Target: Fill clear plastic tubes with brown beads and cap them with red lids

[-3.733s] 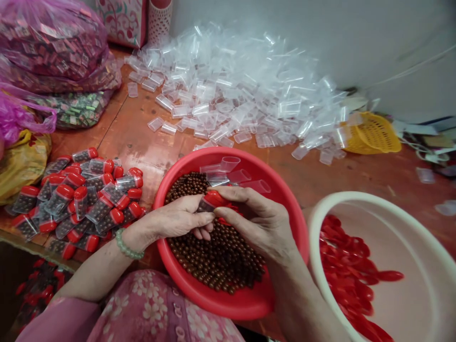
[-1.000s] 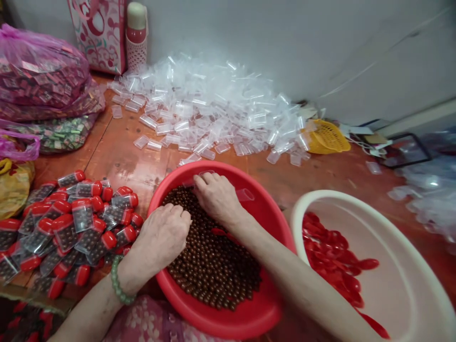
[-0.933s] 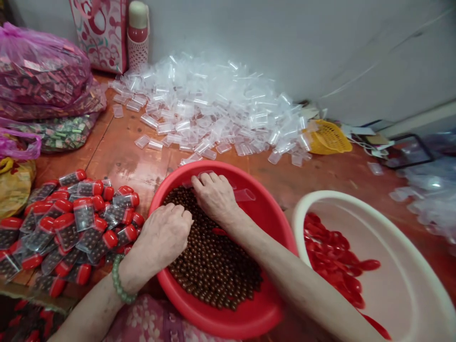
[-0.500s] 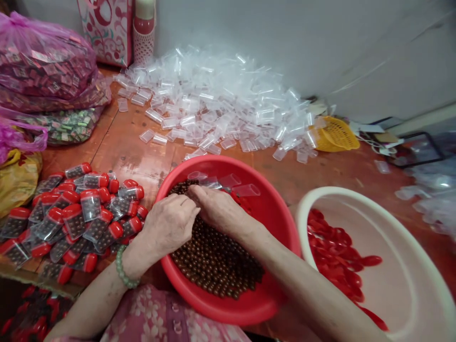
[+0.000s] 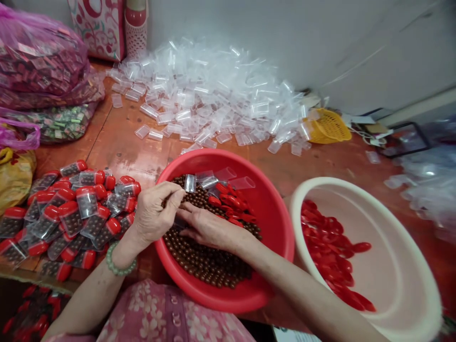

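My left hand [image 5: 156,211], with a green bead bracelet at the wrist, is closed over the left side of a red basin [image 5: 281,223]. What looks like a clear plastic case [image 5: 180,221] shows partly below its thumb, mostly hidden by the fingers. My right hand [image 5: 206,228] reaches in from the right, fingers stretched out at the case and over the brown beads [image 5: 210,266]. Loose clear cases [image 5: 206,179] and red caps [image 5: 231,202] lie on the beads and against the basin's far wall.
Bead-filled cases with red caps [image 5: 73,213] are heaped at left. A large pile of clear cases [image 5: 221,99] spreads behind the basin. To the right stands a white basin [image 5: 392,285] with red caps. Filled plastic bags [image 5: 42,66] and a yellow basket [image 5: 329,126] stand farther back.
The right hand has moved down and toward me, its fingers now stretched over the beads. My left hand has shifted slightly left and up. More red caps are uncovered in the basin.
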The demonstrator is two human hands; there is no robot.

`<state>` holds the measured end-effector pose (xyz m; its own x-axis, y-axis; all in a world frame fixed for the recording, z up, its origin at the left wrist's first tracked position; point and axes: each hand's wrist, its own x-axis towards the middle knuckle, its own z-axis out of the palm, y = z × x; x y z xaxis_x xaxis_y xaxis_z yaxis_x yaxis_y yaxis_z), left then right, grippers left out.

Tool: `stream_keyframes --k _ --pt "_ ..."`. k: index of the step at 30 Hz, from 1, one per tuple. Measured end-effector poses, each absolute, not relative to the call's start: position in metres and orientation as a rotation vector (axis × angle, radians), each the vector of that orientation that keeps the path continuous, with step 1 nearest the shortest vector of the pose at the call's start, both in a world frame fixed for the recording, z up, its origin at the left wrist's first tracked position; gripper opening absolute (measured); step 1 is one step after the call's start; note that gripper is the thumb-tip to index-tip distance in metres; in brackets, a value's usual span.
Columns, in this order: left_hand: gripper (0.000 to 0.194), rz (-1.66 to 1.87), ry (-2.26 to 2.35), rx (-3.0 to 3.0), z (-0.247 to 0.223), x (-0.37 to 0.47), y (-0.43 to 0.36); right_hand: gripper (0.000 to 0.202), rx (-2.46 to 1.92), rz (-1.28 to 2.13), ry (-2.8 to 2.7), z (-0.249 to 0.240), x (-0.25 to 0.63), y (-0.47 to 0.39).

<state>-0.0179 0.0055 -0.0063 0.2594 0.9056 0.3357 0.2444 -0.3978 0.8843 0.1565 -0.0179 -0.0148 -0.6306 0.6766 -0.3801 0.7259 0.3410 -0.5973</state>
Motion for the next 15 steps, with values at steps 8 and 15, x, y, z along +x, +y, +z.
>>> stream_keyframes --k 8,15 --pt "0.019 1.220 1.056 1.403 -0.009 -0.020 0.012 0.037 1.761 -0.444 2.472 -0.003 0.150 0.022" --pt "0.020 1.216 1.052 1.444 -0.011 -0.016 0.013 0.029 1.753 -0.244 2.270 -0.019 0.127 0.047"
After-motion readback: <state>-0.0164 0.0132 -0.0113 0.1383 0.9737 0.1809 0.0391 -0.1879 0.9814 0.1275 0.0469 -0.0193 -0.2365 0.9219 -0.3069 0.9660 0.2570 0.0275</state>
